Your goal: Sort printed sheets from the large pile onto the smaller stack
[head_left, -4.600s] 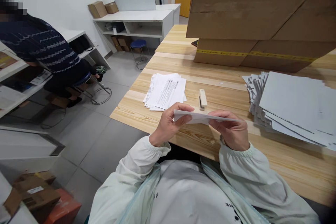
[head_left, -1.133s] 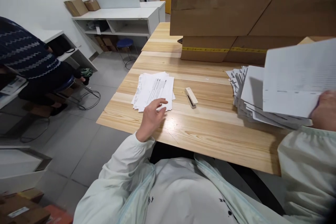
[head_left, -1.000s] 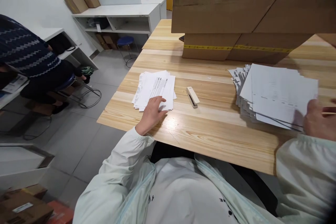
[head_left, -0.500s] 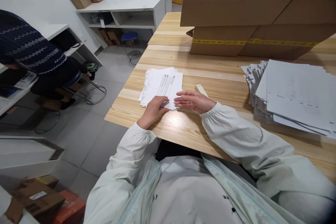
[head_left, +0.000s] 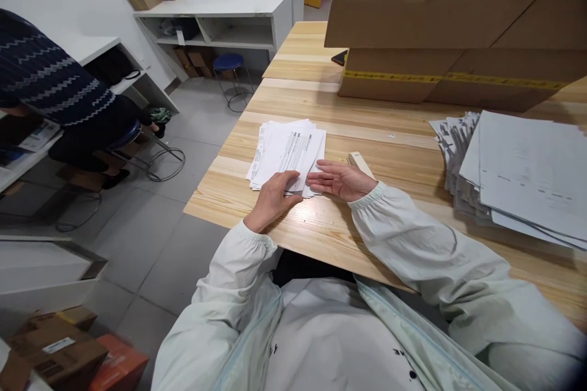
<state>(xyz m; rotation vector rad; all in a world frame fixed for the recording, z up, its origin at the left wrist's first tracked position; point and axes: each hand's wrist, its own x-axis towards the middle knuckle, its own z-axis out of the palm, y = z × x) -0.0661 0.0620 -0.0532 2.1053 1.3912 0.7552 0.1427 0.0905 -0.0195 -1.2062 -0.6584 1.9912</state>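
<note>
- White paper lies at the fingers: a small pile of printed sheets (head_left: 287, 149) at the left side of the wooden worktop (head_left: 403, 186), its edges uneven.
- The left hand (head_left: 274, 198) is curled at the pile's near edge, thumb and fingers part-way open and covering a corner; whether they pinch a sheet, I cannot tell.
- The right hand (head_left: 342, 181) is open, palm facing the left hand, fingers extended at the pile's right edge, with nothing gripped; contact with the paper is unclear.
- Just behind the right hand is a cream stapler (head_left: 360, 164), its near part hidden by that hand and wrist.
- A tiny scrap (head_left: 391, 135) lies farther back.
- Well to the right is a thick, ragged stack of paper (head_left: 532, 168), larger sheets on top.
- Behind, a big cardboard box (head_left: 440, 6) with yellow tape (head_left: 389, 77) blocks the view of much of the worktop's back; a dark flat object (head_left: 340, 58) pokes out beside it.
- Beyond the left edge, a co-worker in a patterned top (head_left: 57, 76) sits on a stool, near white shelves (head_left: 217, 5) and a blue stool (head_left: 228, 62).
- Lower left are brown boxes (head_left: 55, 348) and an orange box (head_left: 117, 360).
</note>
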